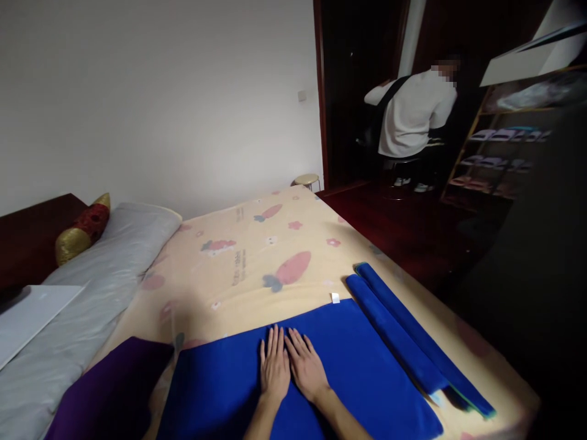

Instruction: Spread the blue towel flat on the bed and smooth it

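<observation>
Both hands lie flat, palms down, side by side on the blue cloth (358, 366), fingers extended and close together; neither grasps anything. The left hand (274, 365) and right hand (306, 368) touch or nearly touch along their inner edges, fingertips pointing away from the person toward the cloth's far edge.

The blue cloth lies directly under the palms and spreads out on both sides of them, its long axis running left to right across the hands. Its far edge lies just beyond the fingertips; a small white tag (335, 297) shows at that edge, beyond and slightly right of the right hand. The cloth reaches about equally far to either side, so neither hand is clearly nearer its middle.

To the right of the right hand, two folded blue strips (403, 333) lie side by side on the cloth's right part and the bedsheet, their long axes running diagonally away to the left. To the left of the left hand, a purple cloth (114, 385) lies just beside the blue cloth's left edge.

Beneath everything is the patterned bedsheet (257, 256). Farther left lie a grey pillow (110, 263) and a red and gold cushion (85, 227). Well beyond, right of the hands, another person (413, 113) in a white top stands in a dark doorway, next to a shelf rack (499, 153). Nothing rests on the cloth between the hands and its far edge.
</observation>
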`<state>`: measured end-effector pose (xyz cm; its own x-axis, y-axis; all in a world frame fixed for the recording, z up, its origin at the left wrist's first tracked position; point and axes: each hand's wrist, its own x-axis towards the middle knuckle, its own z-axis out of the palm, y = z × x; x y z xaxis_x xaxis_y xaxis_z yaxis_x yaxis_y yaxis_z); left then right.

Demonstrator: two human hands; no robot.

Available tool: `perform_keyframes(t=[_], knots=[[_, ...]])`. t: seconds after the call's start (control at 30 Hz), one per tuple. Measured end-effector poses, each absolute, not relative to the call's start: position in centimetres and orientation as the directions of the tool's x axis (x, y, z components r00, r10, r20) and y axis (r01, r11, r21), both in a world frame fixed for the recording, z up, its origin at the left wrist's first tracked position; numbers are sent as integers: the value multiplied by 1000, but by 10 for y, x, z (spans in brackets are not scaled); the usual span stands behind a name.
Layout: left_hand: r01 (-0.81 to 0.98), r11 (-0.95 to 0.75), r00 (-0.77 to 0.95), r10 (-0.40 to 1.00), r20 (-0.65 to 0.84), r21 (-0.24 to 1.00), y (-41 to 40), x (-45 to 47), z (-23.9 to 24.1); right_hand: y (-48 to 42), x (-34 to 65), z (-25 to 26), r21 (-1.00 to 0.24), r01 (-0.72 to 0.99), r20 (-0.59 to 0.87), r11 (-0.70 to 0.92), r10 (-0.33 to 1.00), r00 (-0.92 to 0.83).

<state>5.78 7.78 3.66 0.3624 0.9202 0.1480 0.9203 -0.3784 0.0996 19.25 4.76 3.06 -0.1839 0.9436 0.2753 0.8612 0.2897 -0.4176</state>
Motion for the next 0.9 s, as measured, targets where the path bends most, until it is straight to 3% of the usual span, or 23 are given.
perform_keyframes(t=[0.17,0.23,0.33,0.4,0.6,0.73,0.9], knots=[[965,-228,221,973,64,131,88,62,28,63,231,24,-406,815,237,414,909,-344],[963,-231,220,971,89,136,85,63,28,68,267,21,-399,868,229,296,949,-218],[964,-229,216,971,98,139,82,64,31,77,322,15,-372,924,213,-86,961,176],[965,-225,214,973,90,137,82,64,32,83,347,11,-351,918,226,-183,935,273],[964,-228,218,972,82,136,89,65,29,84,333,17,-346,923,286,-169,918,275],[961,-242,225,965,134,131,82,70,38,50,288,26,-365,931,310,15,945,106],[879,-475,461,866,195,31,30,20,33,-32,303,11,-337,936,287,103,958,-2]])
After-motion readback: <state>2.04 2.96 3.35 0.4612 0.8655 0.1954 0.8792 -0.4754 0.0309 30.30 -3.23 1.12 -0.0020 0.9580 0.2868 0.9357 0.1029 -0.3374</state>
